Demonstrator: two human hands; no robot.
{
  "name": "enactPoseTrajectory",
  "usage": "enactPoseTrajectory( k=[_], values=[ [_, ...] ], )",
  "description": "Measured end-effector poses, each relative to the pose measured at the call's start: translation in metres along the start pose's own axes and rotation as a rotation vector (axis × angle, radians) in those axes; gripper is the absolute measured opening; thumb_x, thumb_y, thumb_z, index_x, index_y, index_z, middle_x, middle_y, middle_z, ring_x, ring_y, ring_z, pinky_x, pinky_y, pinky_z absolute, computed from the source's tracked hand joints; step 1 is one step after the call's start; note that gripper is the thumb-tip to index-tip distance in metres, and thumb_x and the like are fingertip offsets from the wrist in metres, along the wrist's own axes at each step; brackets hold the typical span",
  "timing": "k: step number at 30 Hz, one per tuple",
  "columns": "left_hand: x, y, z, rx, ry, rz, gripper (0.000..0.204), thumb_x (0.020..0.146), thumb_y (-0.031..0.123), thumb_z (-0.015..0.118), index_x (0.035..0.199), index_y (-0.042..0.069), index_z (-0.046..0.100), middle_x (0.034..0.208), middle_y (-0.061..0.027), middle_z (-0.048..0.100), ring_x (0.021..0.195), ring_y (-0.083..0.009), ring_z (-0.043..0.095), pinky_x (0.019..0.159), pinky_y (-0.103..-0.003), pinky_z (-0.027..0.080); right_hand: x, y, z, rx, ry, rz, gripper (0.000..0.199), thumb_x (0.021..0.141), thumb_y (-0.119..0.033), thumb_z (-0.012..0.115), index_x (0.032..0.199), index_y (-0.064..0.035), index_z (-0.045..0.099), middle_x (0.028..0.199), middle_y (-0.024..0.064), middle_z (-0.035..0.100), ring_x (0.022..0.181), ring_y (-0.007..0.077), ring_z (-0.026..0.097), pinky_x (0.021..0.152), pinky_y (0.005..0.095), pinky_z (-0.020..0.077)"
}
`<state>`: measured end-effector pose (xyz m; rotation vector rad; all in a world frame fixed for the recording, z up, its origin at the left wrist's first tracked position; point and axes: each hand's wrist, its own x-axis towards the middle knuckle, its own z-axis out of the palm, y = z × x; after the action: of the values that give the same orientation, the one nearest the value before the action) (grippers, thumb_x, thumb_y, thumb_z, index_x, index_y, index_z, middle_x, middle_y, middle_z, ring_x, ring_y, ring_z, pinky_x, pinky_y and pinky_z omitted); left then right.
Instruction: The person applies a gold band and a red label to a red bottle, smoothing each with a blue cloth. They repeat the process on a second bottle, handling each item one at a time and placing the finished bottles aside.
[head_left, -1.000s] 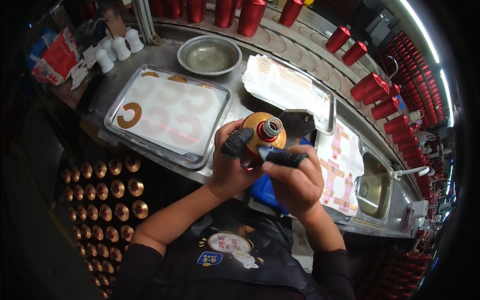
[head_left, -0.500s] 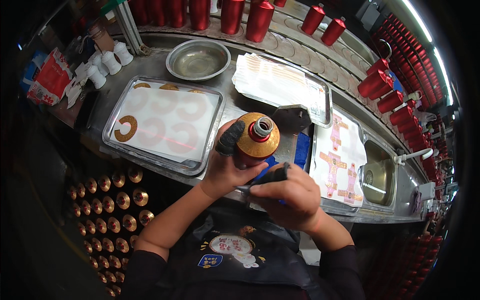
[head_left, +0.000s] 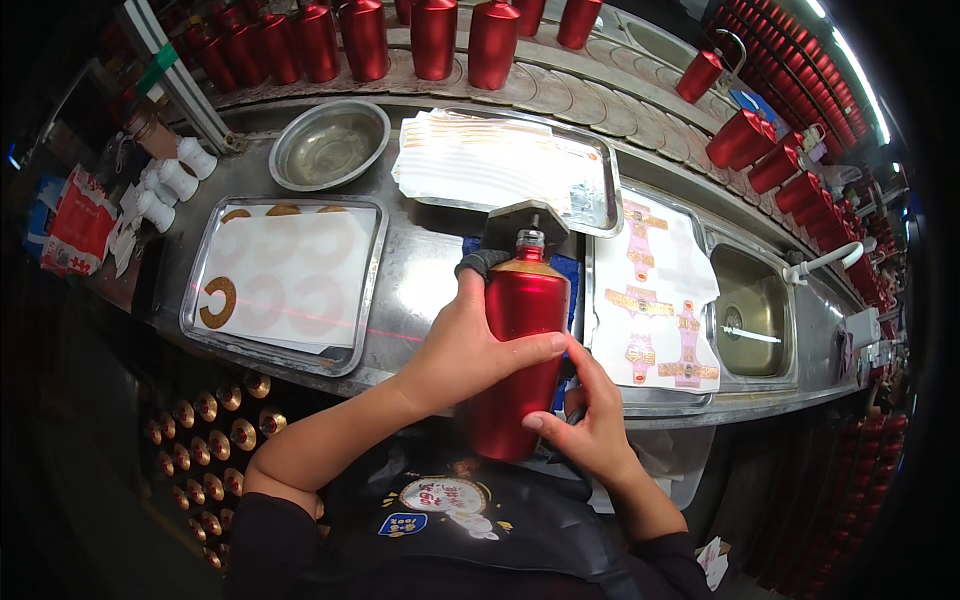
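A red metallic bottle (head_left: 515,310) with a gold shoulder and bare threaded neck lies tilted in front of me, its neck pointing away. My left hand (head_left: 470,335) is wrapped round its left side, thumb across the front, with a black finger cover on one finger. My right hand (head_left: 590,415) grips the lower right side, thumb and fingers against the wall. A small dark thing at its fingers is mostly hidden, perhaps another finger cover. Just beyond the neck stands a dark angular plate (head_left: 492,232); whether they touch I cannot tell.
On the left sits a tray (head_left: 373,270) with gold C-shaped stickers, behind it a metal bowl (head_left: 375,150). A tray of stacked sheets (head_left: 480,160) lies at the back. Right are pink-gold stickers (head_left: 640,305) and a sink (head_left: 750,330). Red bottles (head_left: 435,40) line a conveyor (head_left: 600,105).
The bottle has tipped from neck toward me to neck pointing away, showing its red side. My right hand has moved from beside it onto its lower side. The view has shifted right.
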<state>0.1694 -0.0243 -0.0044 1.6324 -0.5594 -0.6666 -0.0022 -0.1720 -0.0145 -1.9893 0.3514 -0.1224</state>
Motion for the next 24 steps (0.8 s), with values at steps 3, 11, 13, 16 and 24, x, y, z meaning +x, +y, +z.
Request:
enactPoseTrajectory(
  k=[3, 11, 13, 16, 24],
  values=[
    [0.012, -0.009, 0.010, 0.130, 0.013, -0.067, 0.091, 0.075, 0.051, 0.087, 0.118, -0.012, 0.037, 0.107, -0.0279, 0.069, 0.098, -0.0346, 0.073, 0.083, -0.038, 0.058, 0.008, 0.014, -0.002, -0.073, -0.018, 0.063, 0.092, 0.079, -0.042, 0.086, 0.151, -0.0004, 0.046, 0.098, 0.0090, 0.058, 0.074, 0.0157, 0.050, 0.064, 0.0283, 0.0429],
    [0.027, 0.004, 0.016, 0.386, 0.030, -0.217, 0.088, 0.076, 0.055, 0.084, 0.116, -0.010, 0.039, 0.111, -0.0337, 0.065, 0.104, -0.0427, 0.070, 0.089, -0.044, 0.056, 0.032, 0.016, -0.015, 0.043, -0.117, 0.126, 0.083, 0.083, -0.035, 0.083, 0.151, -0.0018, 0.048, 0.097, 0.0050, 0.050, 0.073, 0.0122, 0.045, 0.062, 0.0265, 0.0402],
    [0.031, 0.009, 0.019, 0.421, 0.062, -0.213, 0.089, 0.077, 0.055, 0.083, 0.118, -0.011, 0.040, 0.114, -0.0356, 0.062, 0.107, -0.0439, 0.068, 0.092, -0.045, 0.054, 0.037, 0.019, -0.017, 0.075, -0.130, 0.153, 0.083, 0.084, -0.037, 0.080, 0.152, -0.0035, 0.046, 0.095, 0.0067, 0.049, 0.073, 0.0149, 0.046, 0.063, 0.0286, 0.0411],
    [0.026, 0.012, 0.019, 0.398, 0.026, -0.266, 0.092, 0.077, 0.052, 0.084, 0.126, -0.011, 0.038, 0.122, -0.0350, 0.059, 0.112, -0.0431, 0.066, 0.096, -0.045, 0.053, 0.044, 0.023, -0.018, 0.120, -0.133, 0.165, 0.083, 0.085, -0.036, 0.080, 0.153, -0.0040, 0.046, 0.096, 0.0067, 0.049, 0.070, 0.0143, 0.045, 0.063, 0.0280, 0.0409],
    [0.011, -0.015, -0.023, 0.113, 0.162, -0.068, 0.085, 0.083, 0.031, 0.086, 0.143, -0.004, 0.037, 0.139, -0.0215, 0.053, 0.117, -0.0271, 0.063, 0.094, -0.040, 0.054, 0.036, 0.018, -0.021, 0.023, -0.092, 0.106, 0.085, 0.084, -0.030, 0.083, 0.155, -0.0060, 0.044, 0.096, 0.0062, 0.049, 0.067, 0.0115, 0.043, 0.059, 0.0257, 0.0384]
  ],
)
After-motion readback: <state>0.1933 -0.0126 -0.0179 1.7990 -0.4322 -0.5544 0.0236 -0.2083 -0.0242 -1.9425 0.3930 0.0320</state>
